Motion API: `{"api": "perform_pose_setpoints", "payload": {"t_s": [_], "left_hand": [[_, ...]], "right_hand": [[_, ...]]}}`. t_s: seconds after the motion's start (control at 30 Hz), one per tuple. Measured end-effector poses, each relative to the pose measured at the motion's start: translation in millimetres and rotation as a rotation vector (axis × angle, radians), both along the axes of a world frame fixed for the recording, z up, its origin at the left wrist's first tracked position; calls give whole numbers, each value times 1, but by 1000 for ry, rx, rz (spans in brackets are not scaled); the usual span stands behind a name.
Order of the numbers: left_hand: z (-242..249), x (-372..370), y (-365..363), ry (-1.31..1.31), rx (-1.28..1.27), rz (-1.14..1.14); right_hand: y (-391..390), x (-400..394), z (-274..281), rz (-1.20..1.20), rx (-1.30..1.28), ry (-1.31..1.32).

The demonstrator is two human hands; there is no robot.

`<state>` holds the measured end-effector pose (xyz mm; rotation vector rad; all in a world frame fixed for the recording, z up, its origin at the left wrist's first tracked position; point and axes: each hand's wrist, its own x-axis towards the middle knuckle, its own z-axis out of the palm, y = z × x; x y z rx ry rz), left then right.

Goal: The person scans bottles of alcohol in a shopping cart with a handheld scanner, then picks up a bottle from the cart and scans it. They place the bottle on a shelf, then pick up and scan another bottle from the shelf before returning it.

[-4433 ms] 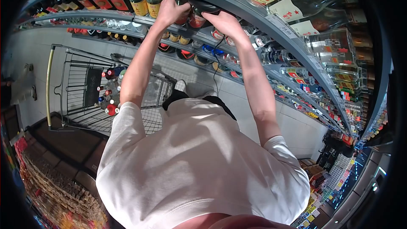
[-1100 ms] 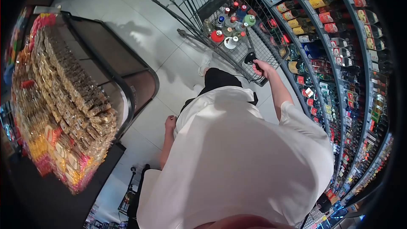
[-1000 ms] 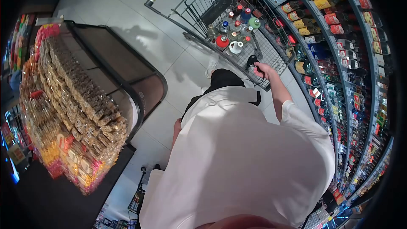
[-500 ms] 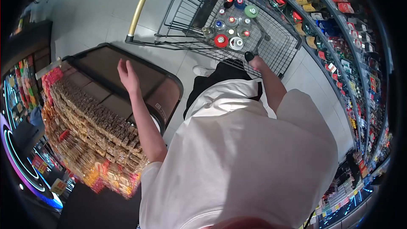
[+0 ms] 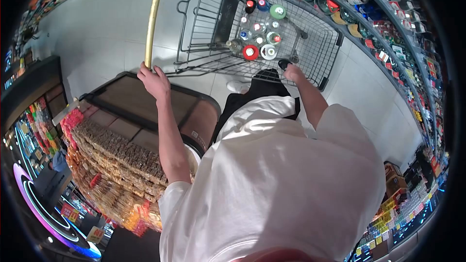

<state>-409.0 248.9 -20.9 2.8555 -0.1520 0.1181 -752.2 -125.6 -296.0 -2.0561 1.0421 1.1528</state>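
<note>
My left hand [image 5: 156, 81] is closed around the near end of the shopping cart's gold handle [image 5: 154, 22]. The wire shopping cart [image 5: 204, 12] stands crosswise in front of me. Over its near side, my right hand [image 5: 294, 73] is closed on a black, rounded thing [image 5: 283, 64], whose kind I cannot make out. Several bottles stand upright in the cart, seen from above. Among them are one with a broad green top [image 5: 277, 11], one with a red top [image 5: 250, 52] and one with a white top [image 5: 269, 52].
At my left is a dark-framed brown counter [image 5: 150, 97], with packaged snacks [image 5: 116, 155] heaped beside it. Shelves of bottles [image 5: 359, 0] curve along the right. Pale floor tiles [image 5: 107, 29] lie beyond the counter, and boxed goods [image 5: 395, 184] stand at the lower right.
My left hand has come from above the counter onto the end of the cart handle. The right hand still holds the black thing. The view has shifted slightly.
</note>
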Motion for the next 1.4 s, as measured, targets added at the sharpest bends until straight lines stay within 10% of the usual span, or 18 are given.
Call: {"api": "perform_pose_setpoints", "payload": {"t_s": [1.4], "left_hand": [[-5,40,66,213,-503,-507]], "right_hand": [[129,59,152,-303,-558,20]]}}
